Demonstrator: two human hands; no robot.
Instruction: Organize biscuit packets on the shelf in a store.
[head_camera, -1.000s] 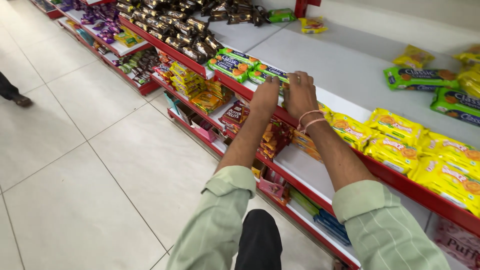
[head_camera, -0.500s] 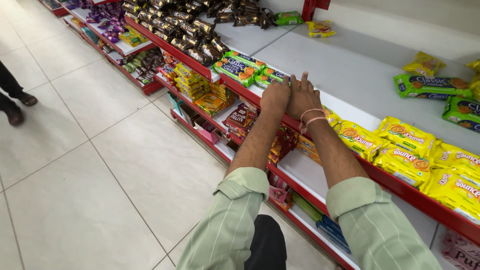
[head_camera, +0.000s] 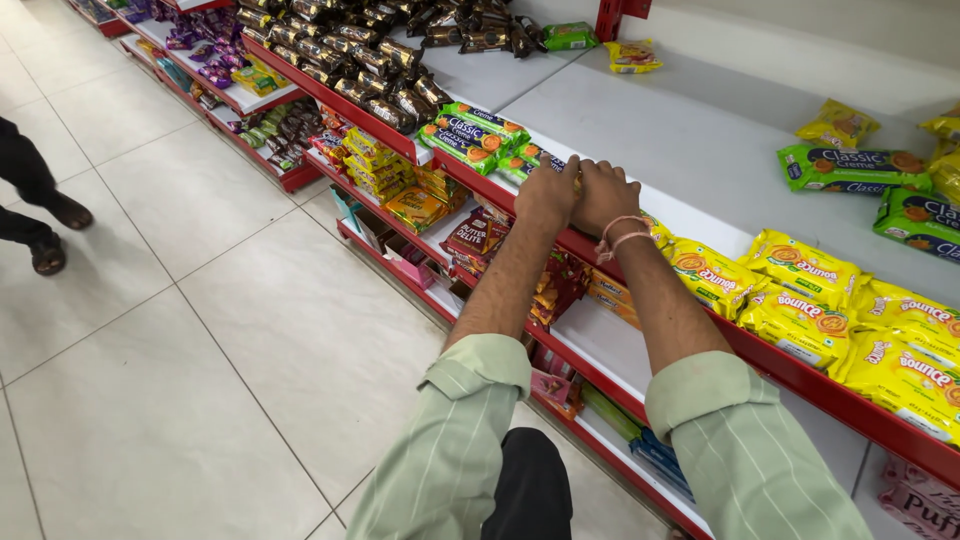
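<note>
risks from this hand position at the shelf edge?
1. Both hands, left hand and right hand, press together on a packet at the red shelf edge; it is mostly hidden, and a slip might tip it off the front.
2. The green biscuit packs lie right beside the left hand, so a sideways push could shove them out of line.
3. The yellow packets sit at the front lip near the right forearm and could be brushed off.

Glossy plastic biscuit packets (head_camera: 790, 285) lie on a smooth, matt white shelf (head_camera: 690, 150) with a shiny red edge, above polished floor tiles (head_camera: 200, 340).
</note>
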